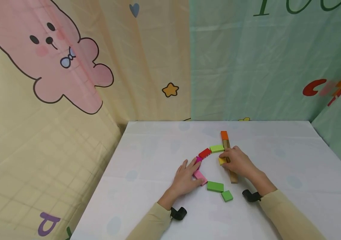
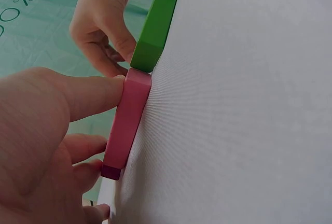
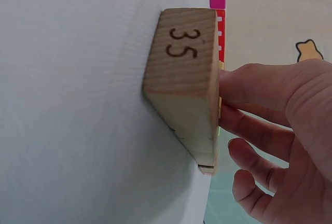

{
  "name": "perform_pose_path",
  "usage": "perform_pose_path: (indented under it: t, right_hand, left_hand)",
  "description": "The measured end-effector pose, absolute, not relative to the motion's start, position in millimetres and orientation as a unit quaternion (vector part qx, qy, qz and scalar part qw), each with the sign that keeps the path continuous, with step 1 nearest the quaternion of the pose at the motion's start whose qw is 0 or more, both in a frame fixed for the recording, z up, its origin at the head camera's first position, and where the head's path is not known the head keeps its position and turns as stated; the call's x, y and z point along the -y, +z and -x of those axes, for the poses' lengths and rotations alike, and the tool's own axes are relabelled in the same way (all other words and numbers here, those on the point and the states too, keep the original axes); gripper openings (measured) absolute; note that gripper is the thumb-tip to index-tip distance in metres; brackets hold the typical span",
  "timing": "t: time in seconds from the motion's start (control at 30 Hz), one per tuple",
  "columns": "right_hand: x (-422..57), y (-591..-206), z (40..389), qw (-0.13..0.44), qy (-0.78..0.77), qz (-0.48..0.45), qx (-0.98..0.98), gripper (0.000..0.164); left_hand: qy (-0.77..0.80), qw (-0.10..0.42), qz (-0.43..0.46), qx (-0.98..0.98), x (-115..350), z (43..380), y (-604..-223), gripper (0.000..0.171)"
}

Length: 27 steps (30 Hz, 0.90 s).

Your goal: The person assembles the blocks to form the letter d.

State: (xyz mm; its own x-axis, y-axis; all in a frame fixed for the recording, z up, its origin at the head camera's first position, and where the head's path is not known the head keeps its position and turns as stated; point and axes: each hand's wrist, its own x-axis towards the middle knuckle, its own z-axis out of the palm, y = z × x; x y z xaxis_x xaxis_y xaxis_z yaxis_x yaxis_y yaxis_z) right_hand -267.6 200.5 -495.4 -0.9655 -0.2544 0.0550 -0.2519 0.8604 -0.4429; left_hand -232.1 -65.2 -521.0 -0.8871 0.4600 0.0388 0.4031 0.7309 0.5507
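Several coloured blocks form a curve on the white table: lime (image 1: 216, 148), red (image 1: 205, 153), magenta (image 1: 198, 159), pink (image 1: 200, 177), and two green blocks (image 1: 215, 186). My left hand (image 1: 185, 178) is spread over the curve's left side, its thumb touching the pink block and fingertips at the magenta one. With thumb and fingers my right hand (image 1: 240, 161) pinches a small yellow block (image 1: 222, 161) beside a straight wooden piece (image 1: 233, 177). The right wrist view shows "35" on the wooden piece's end (image 3: 181, 50). The right hand covers part of that piece.
An orange block (image 1: 224, 135) sits at the far end of the wooden piece. The smaller green block (image 1: 227, 196) lies nearest the person. Printed curtains (image 1: 152, 60) hang behind the table (image 1: 146, 200) and at its sides.
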Motion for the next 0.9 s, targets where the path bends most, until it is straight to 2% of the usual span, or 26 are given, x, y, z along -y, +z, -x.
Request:
perform_pose_path:
  t: [0.9]
  right_hand:
    - [-197.0, -492.4, 262.3, -0.014, -0.223, 0.138, -0.965, 0.028]
  left_hand:
    - [0.286, 0.059, -0.219, -0.931, 63.2, 231.7, -521.0, 0.070]
